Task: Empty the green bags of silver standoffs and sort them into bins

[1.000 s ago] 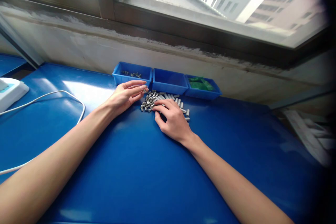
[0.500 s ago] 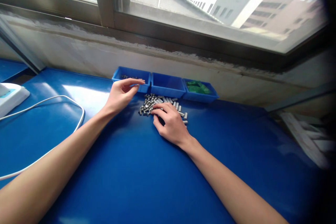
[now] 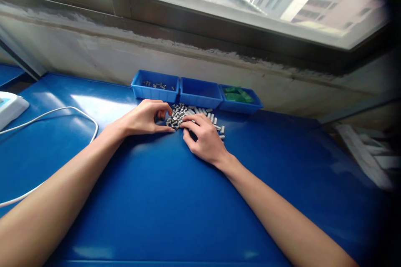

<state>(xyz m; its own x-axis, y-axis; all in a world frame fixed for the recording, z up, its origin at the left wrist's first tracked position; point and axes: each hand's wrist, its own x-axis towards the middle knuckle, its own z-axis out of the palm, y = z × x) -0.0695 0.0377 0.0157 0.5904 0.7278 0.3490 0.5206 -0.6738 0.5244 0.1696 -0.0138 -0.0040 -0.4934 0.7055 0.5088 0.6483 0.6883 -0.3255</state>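
Small metal pieces [image 3: 179,112] lie in a pile on the blue table, with longer silvery cylinders [image 3: 213,117] spread at its right side. At the pile's left edge is my left hand [image 3: 150,117], its thumb and fingers apart around a gap with nothing held in it. My right hand [image 3: 202,137] rests over the front right of the pile, fingers curved and fingertips at the pieces. Whatever lies under those fingertips is too small to make out.
Behind the pile stand three joined blue bins: the left bin [image 3: 156,94] holds small metal parts, the middle bin [image 3: 200,99] shows a bare bottom, the right bin [image 3: 240,107] holds green pieces [image 3: 238,94]. A white cable [image 3: 70,107] curves at left.
My left hand has come down from in front of the left bin to the pile's left edge, its thumb and fingers wider apart. My right hand has stayed at the pile. The view has tilted slightly.
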